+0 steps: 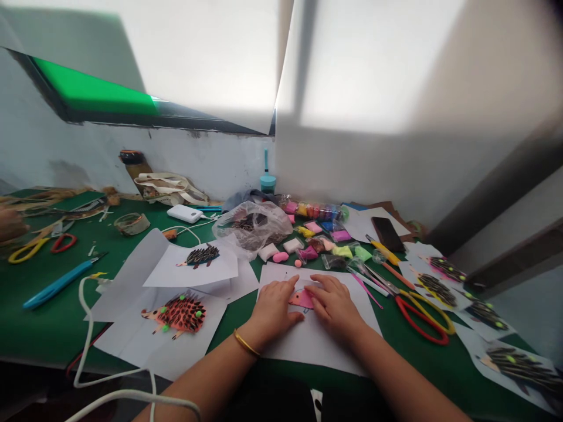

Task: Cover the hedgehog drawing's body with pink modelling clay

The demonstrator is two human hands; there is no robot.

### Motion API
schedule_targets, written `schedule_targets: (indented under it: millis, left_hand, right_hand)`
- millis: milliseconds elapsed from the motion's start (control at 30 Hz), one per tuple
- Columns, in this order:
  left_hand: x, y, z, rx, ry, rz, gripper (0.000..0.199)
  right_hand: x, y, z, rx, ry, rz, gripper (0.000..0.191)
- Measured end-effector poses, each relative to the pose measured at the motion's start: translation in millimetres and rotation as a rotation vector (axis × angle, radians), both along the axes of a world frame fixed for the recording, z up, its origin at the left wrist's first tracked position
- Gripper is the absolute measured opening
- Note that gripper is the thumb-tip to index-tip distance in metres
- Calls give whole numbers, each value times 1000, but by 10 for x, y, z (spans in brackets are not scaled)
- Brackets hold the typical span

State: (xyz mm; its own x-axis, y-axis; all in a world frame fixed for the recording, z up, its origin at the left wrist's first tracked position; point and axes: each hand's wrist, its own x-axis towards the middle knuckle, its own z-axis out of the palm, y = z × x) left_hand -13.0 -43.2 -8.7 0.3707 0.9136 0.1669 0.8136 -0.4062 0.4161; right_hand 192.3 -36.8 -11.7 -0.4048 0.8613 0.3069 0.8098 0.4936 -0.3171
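Observation:
Between my hands a flat pink clay shape with a dark eye lies on a white sheet of paper, within a drawn outline. My left hand, with a gold bangle at the wrist, rests on the sheet at the shape's left, fingers extended. From the right, my right hand touches the pink clay with its fingertips, partly covering it; its fingers are spread and grip nothing. Just beyond the sheet sit a small salmon clay ball and a pink lump.
Several clay packets and a plastic bag of dark seeds stand ahead. Red-yellow scissors, a phone and hedgehog pictures lie right. Leftward are another hedgehog picture, a blue cutter, a white cable and another person's hand.

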Motion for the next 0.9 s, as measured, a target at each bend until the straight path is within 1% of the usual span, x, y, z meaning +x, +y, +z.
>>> schedule_targets:
  millis: [67, 200, 300, 467, 533, 667, 733, 900]
  left_hand:
    - [-1, -4, -2, 18, -13, -5, 83]
    - [-5, -30, 18, 75, -26, -68, 60]
    - [3, -66, 53, 107, 19, -117, 50]
    - [25, -107, 93, 146, 86, -145, 32]
    - [24, -103, 85, 147, 76, -150, 34]
    - [13, -75, 34, 135, 18, -139, 56]
    - [12, -61, 6, 130, -2, -125, 63]
    - [17, -41, -32, 124, -24, -115, 71]
  right_hand:
    - [13, 12, -25, 2, 12, -8, 33]
    - [29, 28, -48, 3, 46, -17, 31]
    - [42, 38, -47, -3, 67, -24, 31]
    - [88, 56, -68, -17, 78, -26, 34]
    - [120, 61, -86, -33, 93, -44, 40]
    - [198, 77, -104, -71, 116, -101, 49]
    - [230, 95, -100, -94, 131, -139, 49]
    - [278, 178, -91, -183, 194, -202, 44]
